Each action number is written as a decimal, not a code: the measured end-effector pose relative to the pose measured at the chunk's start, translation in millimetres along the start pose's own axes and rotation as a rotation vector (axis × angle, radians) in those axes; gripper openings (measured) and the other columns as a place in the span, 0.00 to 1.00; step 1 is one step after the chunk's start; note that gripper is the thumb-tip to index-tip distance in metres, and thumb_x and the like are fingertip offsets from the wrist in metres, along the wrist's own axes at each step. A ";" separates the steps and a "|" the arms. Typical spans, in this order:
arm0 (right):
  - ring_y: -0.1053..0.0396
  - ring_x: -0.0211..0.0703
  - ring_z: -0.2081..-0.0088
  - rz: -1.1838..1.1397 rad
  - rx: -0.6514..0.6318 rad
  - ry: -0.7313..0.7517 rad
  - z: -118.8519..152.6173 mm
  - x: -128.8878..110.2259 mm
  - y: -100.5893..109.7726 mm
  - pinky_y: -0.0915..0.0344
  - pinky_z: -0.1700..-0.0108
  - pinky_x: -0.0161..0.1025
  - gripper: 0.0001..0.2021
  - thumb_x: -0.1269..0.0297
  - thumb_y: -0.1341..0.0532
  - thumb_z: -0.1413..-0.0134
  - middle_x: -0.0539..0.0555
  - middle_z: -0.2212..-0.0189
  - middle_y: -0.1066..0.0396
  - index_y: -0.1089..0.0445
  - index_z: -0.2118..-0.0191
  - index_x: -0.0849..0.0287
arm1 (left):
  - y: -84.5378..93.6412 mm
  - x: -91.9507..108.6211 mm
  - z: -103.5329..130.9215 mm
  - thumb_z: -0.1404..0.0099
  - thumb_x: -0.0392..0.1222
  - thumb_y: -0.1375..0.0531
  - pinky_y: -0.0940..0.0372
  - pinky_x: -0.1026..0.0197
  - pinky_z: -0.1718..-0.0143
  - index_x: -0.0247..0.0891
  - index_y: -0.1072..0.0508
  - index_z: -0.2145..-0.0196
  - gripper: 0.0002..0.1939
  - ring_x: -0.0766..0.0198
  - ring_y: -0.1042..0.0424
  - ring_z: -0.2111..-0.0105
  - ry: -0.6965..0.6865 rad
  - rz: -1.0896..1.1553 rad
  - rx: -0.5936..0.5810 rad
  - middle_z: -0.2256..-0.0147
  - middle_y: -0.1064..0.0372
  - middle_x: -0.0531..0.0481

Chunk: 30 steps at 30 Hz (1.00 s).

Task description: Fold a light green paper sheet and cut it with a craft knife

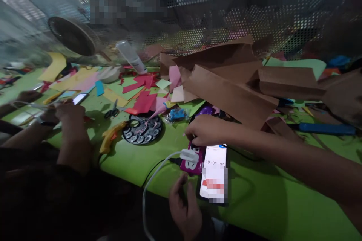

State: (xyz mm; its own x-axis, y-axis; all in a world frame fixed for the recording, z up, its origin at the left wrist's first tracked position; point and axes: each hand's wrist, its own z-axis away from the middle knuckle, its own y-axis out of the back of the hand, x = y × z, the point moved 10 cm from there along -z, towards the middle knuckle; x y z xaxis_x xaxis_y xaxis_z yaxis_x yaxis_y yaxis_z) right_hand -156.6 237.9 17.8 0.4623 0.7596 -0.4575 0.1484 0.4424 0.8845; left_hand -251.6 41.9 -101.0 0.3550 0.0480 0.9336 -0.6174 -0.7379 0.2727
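A purple power strip (pixel 183 166) lies near the table's front edge, with a white charger plug (pixel 189 155) in it and a white cable running off toward me. My right hand (pixel 205 130) reaches in from the right over the strip's far end, fingers curled down; what they grip is hidden. A black cord passes under my right forearm. My left hand (pixel 185 211) is at the table edge below the strip, its fingers apart and nothing visible in them. Beside the strip, a phone (pixel 213 162) shows a running timer, its lower part blurred out.
A yellow glue gun (pixel 113 137) rests against a black round tray (pixel 141 142) of silvery pieces. Scissors (pixel 112 112), coloured paper scraps (pixel 143 101), a white bottle (pixel 131 57) and brown paper (pixel 226 90) cover the back. Another person's hands (pixel 69 111) work at the left.
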 end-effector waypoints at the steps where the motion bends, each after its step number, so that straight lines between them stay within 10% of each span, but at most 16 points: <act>1: 0.28 0.44 0.63 0.000 -0.018 -0.013 -2.2 0.2 0.6 0.49 0.71 0.36 0.13 0.75 0.39 0.51 0.56 0.64 0.21 0.20 0.62 0.59 | 0.5 0.1 0.2 0.36 0.43 0.36 0.33 0.57 0.52 0.38 0.24 0.53 0.14 0.57 0.27 0.54 -0.007 -0.013 0.007 0.56 0.25 0.48; 30: 0.33 0.38 0.73 -0.025 -0.193 0.117 -17.1 -23.5 -12.2 0.49 0.74 0.35 0.11 0.76 0.36 0.54 0.55 0.72 0.22 0.19 0.63 0.63 | 1.3 9.3 7.8 0.37 0.48 0.37 0.30 0.55 0.53 0.37 0.25 0.56 0.15 0.56 0.26 0.56 0.056 -0.051 0.164 0.58 0.26 0.46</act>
State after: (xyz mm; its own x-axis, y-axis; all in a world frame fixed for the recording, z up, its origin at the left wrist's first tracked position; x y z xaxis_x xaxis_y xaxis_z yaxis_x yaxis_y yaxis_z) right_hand -184.2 222.8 16.2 0.3545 0.7921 -0.4969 -0.0167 0.5367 0.8436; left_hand -243.6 36.1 -93.7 0.3403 0.1229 0.9322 -0.4749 -0.8332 0.2832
